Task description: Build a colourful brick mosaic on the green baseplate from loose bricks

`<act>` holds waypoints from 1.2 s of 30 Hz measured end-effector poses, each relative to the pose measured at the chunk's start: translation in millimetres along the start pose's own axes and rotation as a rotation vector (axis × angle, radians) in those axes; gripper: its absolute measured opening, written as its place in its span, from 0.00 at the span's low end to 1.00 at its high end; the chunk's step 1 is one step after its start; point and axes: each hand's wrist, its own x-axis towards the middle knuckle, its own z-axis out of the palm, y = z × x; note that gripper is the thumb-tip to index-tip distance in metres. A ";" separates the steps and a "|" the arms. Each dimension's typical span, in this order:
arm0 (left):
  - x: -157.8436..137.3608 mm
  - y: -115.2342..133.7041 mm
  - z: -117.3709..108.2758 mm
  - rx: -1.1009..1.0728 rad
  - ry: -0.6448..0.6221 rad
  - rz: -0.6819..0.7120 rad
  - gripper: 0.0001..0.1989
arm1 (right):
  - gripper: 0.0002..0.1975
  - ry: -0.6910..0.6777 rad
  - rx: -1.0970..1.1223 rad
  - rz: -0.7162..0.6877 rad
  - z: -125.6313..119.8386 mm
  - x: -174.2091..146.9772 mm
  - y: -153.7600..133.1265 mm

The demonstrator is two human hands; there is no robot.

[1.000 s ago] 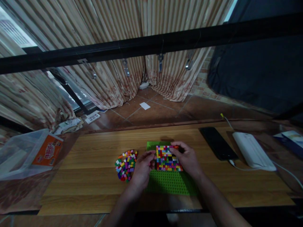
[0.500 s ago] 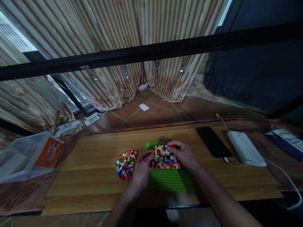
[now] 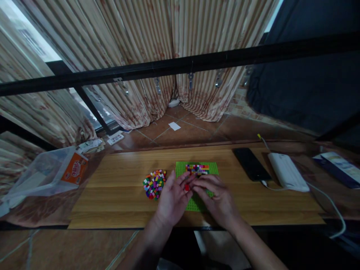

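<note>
Green baseplate (image 3: 194, 206) on wooden table (image 3: 120, 187); striped curtains (image 3: 146, 33) beyond.

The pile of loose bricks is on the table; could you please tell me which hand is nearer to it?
Left. The left hand is just right of the pile of loose bricks; the right hand is farther right, beyond the left hand.

Brick pile (image 3: 154, 183) left of baseplate (image 3: 213, 168), phone (image 3: 250, 164) right; assembled bricks (image 3: 199, 168) on baseplate, apparently toward far edge; tub (image 3: 52, 172) far left.
</note>
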 end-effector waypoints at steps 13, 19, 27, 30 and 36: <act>-12.8 -37.1 6.6 0.171 0.035 0.039 0.20 | 0.09 -0.063 -0.298 -0.057 4.1 -33.5 2.3; -4.1 -40.1 3.1 0.300 0.085 0.139 0.17 | 0.09 -0.006 -0.138 0.095 -8.7 -27.8 16.7; 8.8 -36.6 -19.5 0.653 0.281 0.438 0.15 | 0.11 0.165 0.035 0.293 -19.4 8.7 73.1; 7.5 -35.2 -23.9 0.695 0.324 0.485 0.17 | 0.10 0.145 0.043 0.283 -17.8 20.2 83.6; 12.1 -39.8 -40.0 1.064 0.318 0.611 0.16 | 0.10 0.061 0.016 0.277 -11.9 33.3 90.8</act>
